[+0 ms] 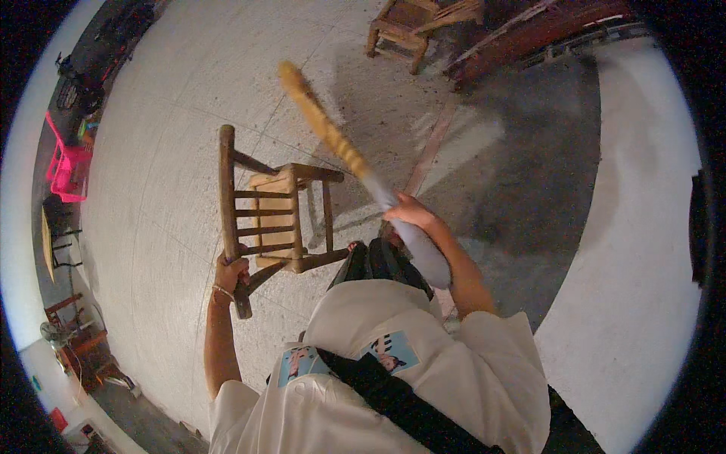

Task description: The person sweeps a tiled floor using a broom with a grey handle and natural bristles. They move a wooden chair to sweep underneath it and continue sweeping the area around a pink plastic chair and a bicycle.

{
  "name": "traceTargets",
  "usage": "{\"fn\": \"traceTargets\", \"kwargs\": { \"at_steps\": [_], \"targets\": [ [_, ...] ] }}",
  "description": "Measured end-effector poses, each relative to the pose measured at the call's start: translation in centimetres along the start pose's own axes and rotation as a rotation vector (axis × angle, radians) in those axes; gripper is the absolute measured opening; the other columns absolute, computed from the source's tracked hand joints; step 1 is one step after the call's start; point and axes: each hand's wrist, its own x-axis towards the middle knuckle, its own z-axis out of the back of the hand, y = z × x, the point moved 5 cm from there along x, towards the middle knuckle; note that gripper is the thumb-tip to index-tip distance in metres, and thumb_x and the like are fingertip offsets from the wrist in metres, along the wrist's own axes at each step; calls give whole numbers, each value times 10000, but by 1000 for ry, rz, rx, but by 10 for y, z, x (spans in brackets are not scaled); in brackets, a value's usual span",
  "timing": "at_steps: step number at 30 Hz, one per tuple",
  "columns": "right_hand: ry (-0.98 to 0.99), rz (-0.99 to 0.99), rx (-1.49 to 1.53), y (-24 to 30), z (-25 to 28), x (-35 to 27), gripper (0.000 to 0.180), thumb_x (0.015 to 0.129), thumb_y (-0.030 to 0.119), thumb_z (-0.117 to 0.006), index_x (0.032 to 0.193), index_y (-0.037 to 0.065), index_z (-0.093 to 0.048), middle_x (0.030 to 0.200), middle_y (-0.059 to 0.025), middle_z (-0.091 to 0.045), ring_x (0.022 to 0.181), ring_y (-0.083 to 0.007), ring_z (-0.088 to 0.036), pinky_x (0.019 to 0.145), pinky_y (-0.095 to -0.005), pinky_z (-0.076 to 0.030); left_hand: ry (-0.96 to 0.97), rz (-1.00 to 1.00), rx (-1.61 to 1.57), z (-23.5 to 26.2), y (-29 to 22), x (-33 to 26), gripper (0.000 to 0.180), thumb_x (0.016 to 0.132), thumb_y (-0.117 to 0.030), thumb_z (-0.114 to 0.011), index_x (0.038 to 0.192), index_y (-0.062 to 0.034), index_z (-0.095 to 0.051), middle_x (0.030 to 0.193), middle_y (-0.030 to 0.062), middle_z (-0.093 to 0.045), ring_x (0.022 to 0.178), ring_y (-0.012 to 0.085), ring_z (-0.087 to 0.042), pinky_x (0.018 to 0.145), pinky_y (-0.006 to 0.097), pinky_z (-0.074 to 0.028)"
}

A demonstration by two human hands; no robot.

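Observation:
My left hand (231, 274) is wrapped round a back post of a small wooden chair (294, 219), near the post's end. The chair is tipped over, its slatted back turned toward the left; whether it touches the floor I cannot tell. My right hand (413, 213) closes round the grey part of a long stick-shaped thing (333, 140). Its far half is yellow, ridged and slightly blurred; the grey half widens along my right forearm. This long thing slants up and left, apart from the chair.
Another wooden chair (401, 32) stands at the far side, beside dark reddish furniture (537, 41). A pink plastic chair (69, 170) is at the far left, with a wooden stand (83, 344) below it. Pale concrete floor (166, 189) surrounds me; a white wall (643, 227) rises at right.

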Motion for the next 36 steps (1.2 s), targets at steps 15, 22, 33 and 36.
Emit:
{"fn": "traceTargets", "kwargs": {
  "at_steps": [15,22,33,36],
  "targets": [
    [-148,-436,445,-47,-57,-174,582,649,140,-616,1172,17,-393,733,-95,-552,530,-190,-544,479,-326,-455,139,-85,59,-32,-27,-12,218,683,-8,-514,900,-20,-492,548,18,-466,371,109,-437,342,246,-370],
    [-69,-242,494,-34,-73,-281,707,692,154,-623,1306,76,-281,822,-104,-575,656,-199,-561,602,-333,-469,254,-127,79,-56,-66,-21,113,717,-36,-503,814,-31,-444,486,48,-456,366,147,-446,347,271,-390],
    [-246,-398,50,-73,-242,-530,689,732,215,-593,1322,95,-256,1249,-152,-422,1134,-285,-419,910,-349,-357,356,-220,184,-52,-81,-40,154,743,-102,-572,791,-55,-433,541,40,-460,407,142,-456,362,287,-399],
    [-241,-451,124,-50,-284,-556,689,732,210,-594,1322,93,-257,1237,-150,-429,1119,-282,-426,898,-347,-363,384,-271,321,-46,-62,-24,144,743,-125,-577,832,-53,-490,573,30,-483,430,133,-466,382,271,-400]
  ]
}}
